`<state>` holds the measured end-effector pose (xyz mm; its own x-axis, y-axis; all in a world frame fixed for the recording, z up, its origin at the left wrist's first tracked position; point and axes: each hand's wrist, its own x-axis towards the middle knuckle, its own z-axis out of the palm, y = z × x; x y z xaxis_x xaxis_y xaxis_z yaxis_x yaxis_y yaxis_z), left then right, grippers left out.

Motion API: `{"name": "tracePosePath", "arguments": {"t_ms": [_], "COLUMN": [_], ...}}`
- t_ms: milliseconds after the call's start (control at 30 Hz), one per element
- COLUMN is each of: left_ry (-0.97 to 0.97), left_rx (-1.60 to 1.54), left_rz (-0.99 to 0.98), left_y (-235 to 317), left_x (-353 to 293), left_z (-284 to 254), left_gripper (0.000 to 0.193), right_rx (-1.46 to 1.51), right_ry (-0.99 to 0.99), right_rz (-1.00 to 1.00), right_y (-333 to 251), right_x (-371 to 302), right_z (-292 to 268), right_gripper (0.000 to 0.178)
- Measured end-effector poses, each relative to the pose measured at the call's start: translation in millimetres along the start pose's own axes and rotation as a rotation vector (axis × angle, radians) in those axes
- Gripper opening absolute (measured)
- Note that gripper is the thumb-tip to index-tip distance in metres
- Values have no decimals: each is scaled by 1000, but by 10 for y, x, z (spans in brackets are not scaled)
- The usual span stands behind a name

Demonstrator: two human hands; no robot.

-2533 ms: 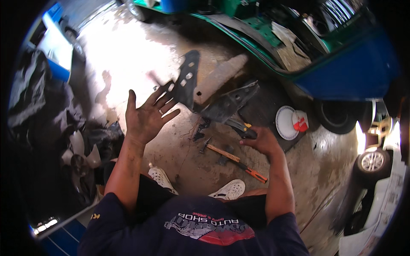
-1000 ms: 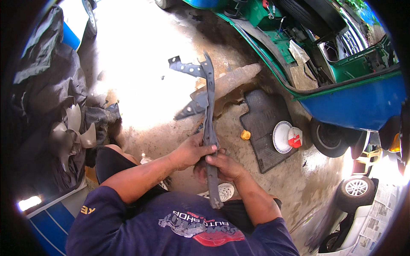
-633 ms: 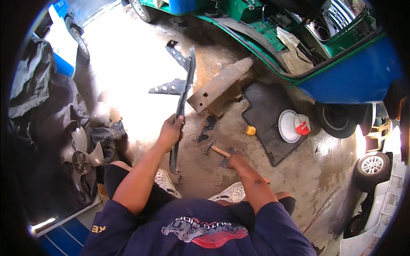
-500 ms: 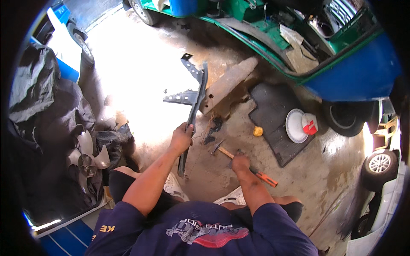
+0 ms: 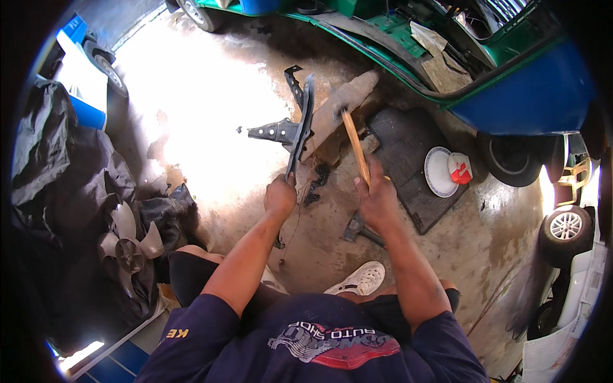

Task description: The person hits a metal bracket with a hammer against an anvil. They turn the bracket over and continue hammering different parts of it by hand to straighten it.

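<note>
My left hand [image 5: 280, 195] is closed around the lower end of a black metal bracket [image 5: 304, 121], a long bar with two side arms, one of them with holes. The bracket leans over a long dusty block [image 5: 355, 91] on the floor. In my right hand [image 5: 378, 199] is the wooden handle of a hammer [image 5: 355, 143], its small dark head blurred above the block, to the right of the bracket. Beneath my right wrist lies a second hammer [image 5: 353, 226] with a dark head; my forearm hides part of it.
A black rubber mat [image 5: 408, 150] lies at right, bearing a white plate [image 5: 439, 171] and a red-and-white container [image 5: 459, 169]. A green and blue vehicle body [image 5: 517, 89] spans the far right. At left are a grey fan [image 5: 131, 255] and black sheeting [image 5: 83, 210].
My right hand has lifted the wooden-handled hammer off the floor and carried it forward beside the bracket. The bracket has shifted slightly, still in my left hand, and the second hammer's head now shows.
</note>
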<state>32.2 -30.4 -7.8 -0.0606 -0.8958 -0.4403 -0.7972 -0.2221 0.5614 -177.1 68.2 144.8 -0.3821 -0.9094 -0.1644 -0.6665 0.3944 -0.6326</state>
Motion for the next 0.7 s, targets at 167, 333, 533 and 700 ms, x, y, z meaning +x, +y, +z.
{"name": "tracePosePath", "arguments": {"t_ms": [167, 333, 533, 700], "left_ry": [49, 48, -5, -27], "left_rx": [-15, 31, 0, -4], "left_rz": [3, 59, -7, 2], "left_y": [-30, 18, -60, 27], "left_x": [93, 92, 87, 74], "left_z": [35, 95, 13, 30], "left_gripper": [49, 51, 51, 50], "right_rx": [30, -200, 213, 168], "right_ry": [97, -176, 278, 168], "right_rz": [-370, -197, -462, -428], "right_y": [-359, 231, -628, -33], "right_x": [-181, 17, 0, -67], "right_z": [228, 969, 188, 600], "right_gripper": [75, 72, 67, 67]}}
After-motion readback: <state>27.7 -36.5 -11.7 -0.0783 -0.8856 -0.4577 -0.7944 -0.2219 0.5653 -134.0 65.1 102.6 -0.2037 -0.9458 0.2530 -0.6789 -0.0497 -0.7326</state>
